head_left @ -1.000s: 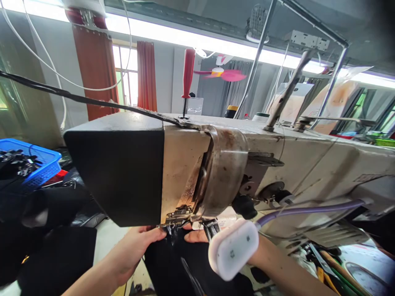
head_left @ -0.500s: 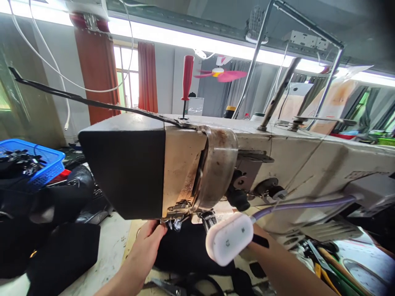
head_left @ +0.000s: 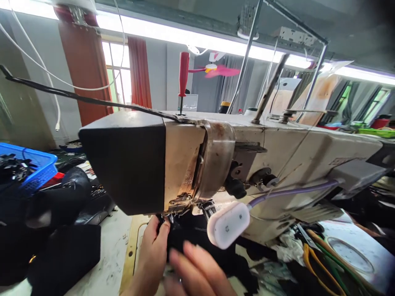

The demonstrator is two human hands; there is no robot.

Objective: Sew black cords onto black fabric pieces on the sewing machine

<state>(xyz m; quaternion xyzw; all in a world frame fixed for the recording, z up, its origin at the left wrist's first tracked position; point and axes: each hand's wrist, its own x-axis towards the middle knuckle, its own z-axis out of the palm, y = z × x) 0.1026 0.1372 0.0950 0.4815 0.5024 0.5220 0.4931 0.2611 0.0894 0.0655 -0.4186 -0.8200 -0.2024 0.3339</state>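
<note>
My left hand is below the head of a sewing machine, its thumb and fingers closed on the edge of black fabric near the needle area. The machine's head hides the fingertips in part. My right hand, smeared by motion, is low in front of the fabric, close to my left hand. Whether it holds anything cannot be made out. A white lamp on a purple flexible neck hangs just above the fabric.
A red-handled screwdriver stands upright on the machine. Black pieces and a blue basket are at left. At right lie yellow-handled scissors and crumpled scraps. A black strip juts out from the machine top.
My right hand has come from behind the lamp to the front, beside my left hand. The black-handled scissors seen at the bottom no longer show. The view has shifted slightly; my left hand stays at the fabric.
</note>
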